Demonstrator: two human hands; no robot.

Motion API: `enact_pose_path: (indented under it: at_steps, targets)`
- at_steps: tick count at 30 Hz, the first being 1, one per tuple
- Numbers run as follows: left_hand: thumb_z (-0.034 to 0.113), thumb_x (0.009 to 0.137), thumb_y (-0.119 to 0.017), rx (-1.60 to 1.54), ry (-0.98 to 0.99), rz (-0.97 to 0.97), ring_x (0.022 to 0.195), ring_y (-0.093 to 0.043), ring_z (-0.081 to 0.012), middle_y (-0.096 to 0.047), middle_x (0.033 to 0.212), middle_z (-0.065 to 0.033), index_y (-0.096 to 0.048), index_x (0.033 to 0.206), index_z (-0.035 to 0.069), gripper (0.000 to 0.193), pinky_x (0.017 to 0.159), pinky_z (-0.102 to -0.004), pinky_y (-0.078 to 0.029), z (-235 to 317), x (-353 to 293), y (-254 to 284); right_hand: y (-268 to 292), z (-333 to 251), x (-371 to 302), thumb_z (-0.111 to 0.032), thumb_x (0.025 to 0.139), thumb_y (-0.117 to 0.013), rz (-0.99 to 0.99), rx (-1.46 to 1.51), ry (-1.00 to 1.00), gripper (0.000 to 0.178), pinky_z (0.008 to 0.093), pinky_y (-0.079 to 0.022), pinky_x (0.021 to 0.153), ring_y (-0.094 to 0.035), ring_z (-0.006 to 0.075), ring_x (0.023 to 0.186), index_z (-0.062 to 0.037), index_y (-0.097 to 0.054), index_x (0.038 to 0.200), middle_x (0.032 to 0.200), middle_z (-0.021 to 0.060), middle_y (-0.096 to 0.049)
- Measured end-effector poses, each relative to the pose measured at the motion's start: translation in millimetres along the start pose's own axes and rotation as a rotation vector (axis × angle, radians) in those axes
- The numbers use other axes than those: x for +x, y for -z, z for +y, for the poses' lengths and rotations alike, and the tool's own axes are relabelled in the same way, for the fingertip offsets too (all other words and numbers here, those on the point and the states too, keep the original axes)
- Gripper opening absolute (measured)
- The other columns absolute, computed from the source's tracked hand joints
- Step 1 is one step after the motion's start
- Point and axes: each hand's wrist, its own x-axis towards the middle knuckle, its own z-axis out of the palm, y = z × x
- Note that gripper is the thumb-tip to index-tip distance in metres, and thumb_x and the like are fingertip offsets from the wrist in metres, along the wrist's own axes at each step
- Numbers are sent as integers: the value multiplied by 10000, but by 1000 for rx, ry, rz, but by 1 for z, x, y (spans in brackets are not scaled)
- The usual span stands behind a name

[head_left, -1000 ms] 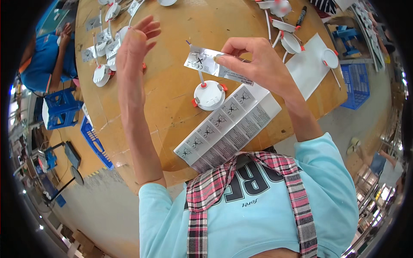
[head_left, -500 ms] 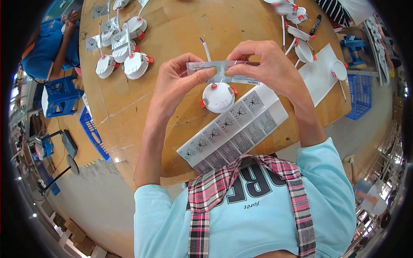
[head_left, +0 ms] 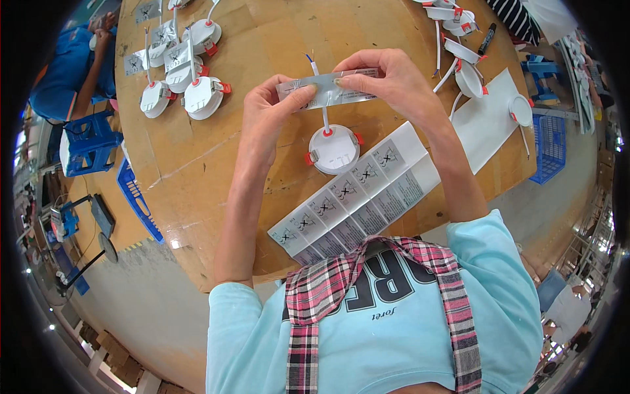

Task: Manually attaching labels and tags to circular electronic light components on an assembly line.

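Note:
A silver printed label (head_left: 344, 89) is stretched between my two hands, across the white cable of a round downlight (head_left: 333, 150). My left hand (head_left: 275, 105) pinches its left end, thumb on top. At the other end my right hand (head_left: 387, 79) grips it the same way. The downlight lies flat on the table, white with red-tipped spring clips at its sides. Its cable runs away from me under the label, and bare coloured wire ends (head_left: 311, 59) stick out beyond. Close to me lies a sheet of silver labels (head_left: 348, 197), partly beneath the downlight's right side.
Several labelled downlights (head_left: 203, 97) stand at the far left. More downlights (head_left: 467, 79) lie at the far right, near a black marker (head_left: 487, 39) and a white sheet (head_left: 489, 115). A blue crate (head_left: 548, 148) is beyond the right edge. A person in blue (head_left: 65, 79) sits at left.
Both hands have moved away from me along the cable with the label, so more cable shows between label and downlight. The downlight stays in place.

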Motion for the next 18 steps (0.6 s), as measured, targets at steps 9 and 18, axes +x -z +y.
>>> enact_pose_path:
  at_steps: [9, 18]
  targets:
    - [136, 829, -695, -60, 32, 0, 731, -571, -68, -628, 776, -13, -607, 800, 55, 123, 722, -227, -441, -7, 6, 5, -5, 9, 9, -157, 825, -662, -9, 0, 14, 239, 275, -502, 723, -631, 150, 793, 22, -682, 982, 844, 93, -675]
    - [139, 839, -684, -98, 77, 6, 745, -604, -73, -636, 799, -21, -598, 806, 57, 124, 711, -247, -520, -11, 9, 6, -6, 14, 13, -177, 847, -646, -30, -36, 15, 258, 245, -494, 720, -623, 110, 790, 4, -672, 1029, 870, 59, -668]
